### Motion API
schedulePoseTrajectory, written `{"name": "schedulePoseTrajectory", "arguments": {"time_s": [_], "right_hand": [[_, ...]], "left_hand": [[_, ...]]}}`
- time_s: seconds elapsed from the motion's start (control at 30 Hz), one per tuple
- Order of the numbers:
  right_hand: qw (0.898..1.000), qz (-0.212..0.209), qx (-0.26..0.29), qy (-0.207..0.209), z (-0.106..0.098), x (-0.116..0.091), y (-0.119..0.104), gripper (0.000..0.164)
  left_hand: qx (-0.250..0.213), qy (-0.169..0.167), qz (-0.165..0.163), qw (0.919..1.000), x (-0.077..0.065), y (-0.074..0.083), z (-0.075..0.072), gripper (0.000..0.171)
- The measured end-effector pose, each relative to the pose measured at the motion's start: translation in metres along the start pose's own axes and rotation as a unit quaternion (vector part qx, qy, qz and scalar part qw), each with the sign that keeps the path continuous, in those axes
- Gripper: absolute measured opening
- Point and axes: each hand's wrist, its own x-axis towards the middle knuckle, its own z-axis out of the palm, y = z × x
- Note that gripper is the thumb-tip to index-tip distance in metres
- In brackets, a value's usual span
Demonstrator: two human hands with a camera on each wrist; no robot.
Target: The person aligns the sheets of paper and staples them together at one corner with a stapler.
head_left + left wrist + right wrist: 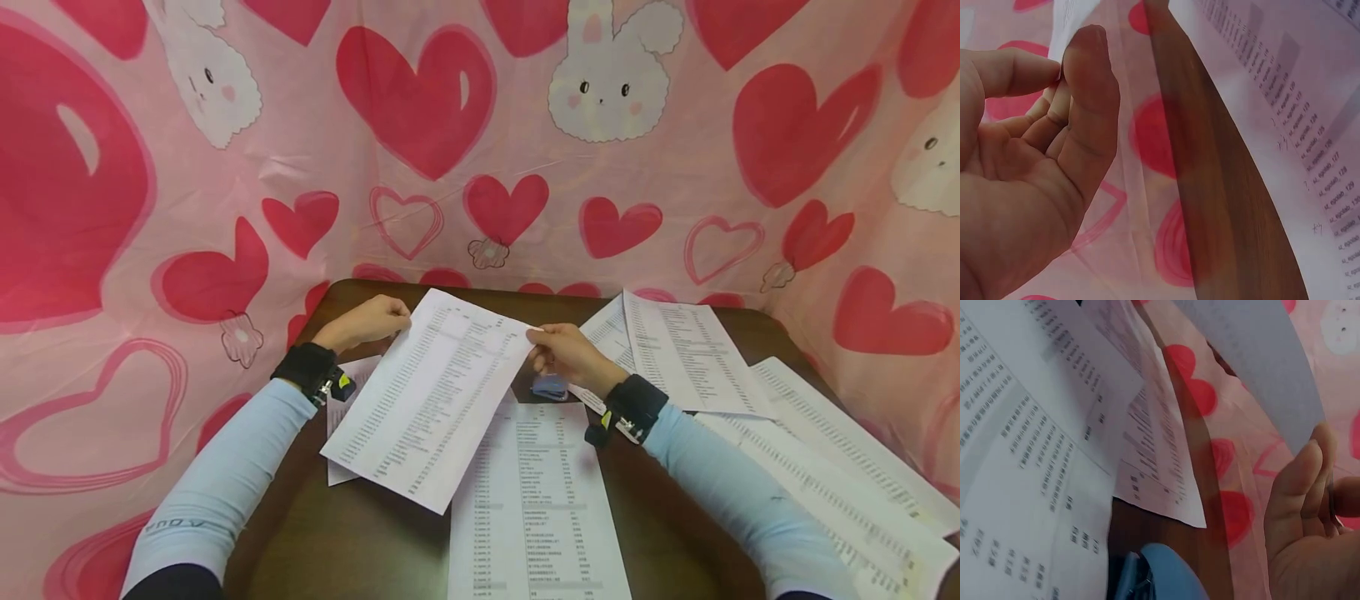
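A printed sheet of paper (435, 392) is held up tilted above the table by its two far corners. My left hand (369, 323) pinches its upper left edge between thumb and index finger, as the left wrist view also shows. At the upper right corner, my right hand (568, 352) pinches the sheet between thumb and fingers. In the right wrist view the sheet's plain back (1260, 362) curves up from the right hand (1310, 506). Below it on the table lies another printed list (536, 500). A blue stapler (550, 386) sits beneath the right hand, partly hidden.
Several printed sheets (690, 358) overlap on the right of the brown table (300, 533), some under the right forearm. Part of another sheet (341, 475) shows at the left behind the held one. A pink heart-patterned cloth (525, 125) hangs around the table's back and sides.
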Motion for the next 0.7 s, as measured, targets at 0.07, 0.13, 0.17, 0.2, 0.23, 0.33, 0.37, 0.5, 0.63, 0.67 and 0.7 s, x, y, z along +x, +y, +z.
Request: {"name": "schedulePoseTrajectory", "arguments": {"time_s": [0.07,0.13,0.17,0.2,0.23,0.33,0.37,0.5,0.63,0.67,0.7], "right_hand": [[1.0,0.0,-0.005,-0.012,-0.004,0.0,-0.004,0.022],[1.0,-0.001,-0.008,-0.024,-0.009,0.0,-0.007,0.022],[0.999,-0.003,-0.009,-0.032,-0.011,0.0,-0.009,0.022],[0.999,-0.004,-0.009,-0.038,-0.014,0.0,-0.01,0.021],[0.999,-0.006,-0.009,-0.041,-0.016,0.0,-0.012,0.02],[0.999,-0.012,-0.012,-0.048,-0.023,0.0,-0.016,0.018],[0.999,-0.012,-0.013,-0.048,-0.025,0.0,-0.017,0.017],[0.998,-0.018,-0.017,-0.051,-0.033,-0.001,-0.023,0.018],[0.998,-0.028,-0.02,-0.055,-0.039,-0.002,-0.029,0.018],[0.998,-0.03,-0.019,-0.054,-0.041,-0.002,-0.03,0.018],[0.998,-0.031,-0.02,-0.054,-0.042,-0.002,-0.031,0.018]], "left_hand": [[-0.012,-0.008,0.005,0.9999,-0.001,0.001,-0.001,0.014],[-0.031,-0.021,0.009,0.9993,-0.002,0.001,-0.001,0.014],[-0.038,-0.029,0.01,0.9988,-0.003,0.002,-0.001,0.014],[-0.048,-0.037,0.008,0.9982,-0.004,0.002,0.0,0.014],[-0.058,-0.047,0.007,0.9972,-0.004,0.003,0.0,0.015],[-0.076,-0.07,0.008,0.9946,-0.005,0.005,0.004,0.017],[-0.078,-0.073,0.009,0.9942,-0.006,0.007,0.005,0.016],[-0.093,-0.078,0.017,0.9925,-0.005,0.012,0.008,0.018],[-0.12,-0.087,0.012,0.9889,-0.006,0.018,0.012,0.019],[-0.125,-0.093,0.013,0.9877,-0.007,0.019,0.012,0.02],[-0.129,-0.099,0.014,0.9865,-0.007,0.021,0.013,0.02]]}}
